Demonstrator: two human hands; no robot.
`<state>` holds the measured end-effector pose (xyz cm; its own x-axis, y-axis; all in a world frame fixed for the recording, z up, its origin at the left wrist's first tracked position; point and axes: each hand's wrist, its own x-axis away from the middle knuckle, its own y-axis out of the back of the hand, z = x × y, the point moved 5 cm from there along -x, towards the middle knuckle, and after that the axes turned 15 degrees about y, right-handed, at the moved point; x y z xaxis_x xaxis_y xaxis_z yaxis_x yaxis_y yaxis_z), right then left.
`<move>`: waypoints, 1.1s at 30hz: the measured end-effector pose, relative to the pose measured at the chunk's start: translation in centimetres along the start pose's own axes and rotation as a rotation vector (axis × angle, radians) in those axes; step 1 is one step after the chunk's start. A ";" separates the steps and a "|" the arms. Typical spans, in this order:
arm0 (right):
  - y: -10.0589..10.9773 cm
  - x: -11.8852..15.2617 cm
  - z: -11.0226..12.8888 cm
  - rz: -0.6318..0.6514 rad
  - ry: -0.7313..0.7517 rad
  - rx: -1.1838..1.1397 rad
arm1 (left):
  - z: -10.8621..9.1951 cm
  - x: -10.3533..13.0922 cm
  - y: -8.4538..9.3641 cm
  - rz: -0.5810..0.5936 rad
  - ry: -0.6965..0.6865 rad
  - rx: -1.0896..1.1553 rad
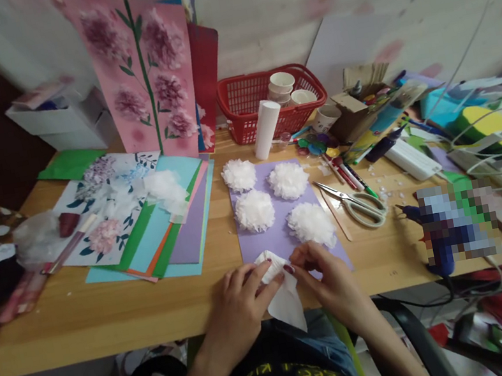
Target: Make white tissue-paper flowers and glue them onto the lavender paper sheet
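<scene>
A piece of white tissue paper (285, 304) lies over the front edge of the table, its lower part hanging toward my lap. My left hand (245, 293) holds it from the left, fingers laid across the pleated upper part. From the other side, my right hand (327, 275) pinches its edge between thumb and fingertips. Just beyond sit several fluffy white paper flowers, among them a near right one (310, 225) and a near left one (254, 211). They rest on or beside a purple sheet (285, 247), which is partly under my hands.
Scissors (355, 202) and a wooden stick (335, 215) lie to the right, with a blue glue gun (439, 239) farther over. Coloured paper sheets (188, 244) are stacked at left. A red basket (244, 121), a white roll (267, 130) and a pink flower picture (119, 101) stand behind.
</scene>
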<state>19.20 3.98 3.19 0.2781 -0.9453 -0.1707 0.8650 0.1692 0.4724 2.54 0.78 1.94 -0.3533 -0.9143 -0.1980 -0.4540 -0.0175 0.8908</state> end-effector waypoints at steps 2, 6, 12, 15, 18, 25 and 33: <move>-0.6 -0.4 0.0 -0.006 0.008 -0.035 | 0.1 0.0 -0.1 0.014 0.001 0.013; -1.6 -1.0 -0.4 0.023 0.007 -0.072 | 0.3 0.2 -0.2 0.028 0.015 0.062; -2.0 -1.4 0.0 0.078 0.006 -0.049 | 0.5 0.3 0.2 -0.045 0.037 0.124; -1.8 -1.5 -0.1 0.069 0.003 -0.054 | 0.2 0.2 0.3 -0.044 -0.001 0.078; -1.0 -1.3 -0.7 0.013 0.016 -0.071 | 0.1 0.1 0.2 -0.035 -0.013 0.034; 0.3 2.6 -1.6 -0.109 0.069 -0.014 | 0.1 0.2 0.1 -0.056 -0.001 0.085; -1.4 3.2 0.3 0.103 0.427 0.265 | -0.1 -0.1 0.5 -0.088 0.005 0.101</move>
<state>18.72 0.59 2.26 0.5497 -0.7199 -0.4238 0.7040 0.1262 0.6989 2.45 0.81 2.41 -0.3046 -0.9130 -0.2714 -0.5632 -0.0571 0.8243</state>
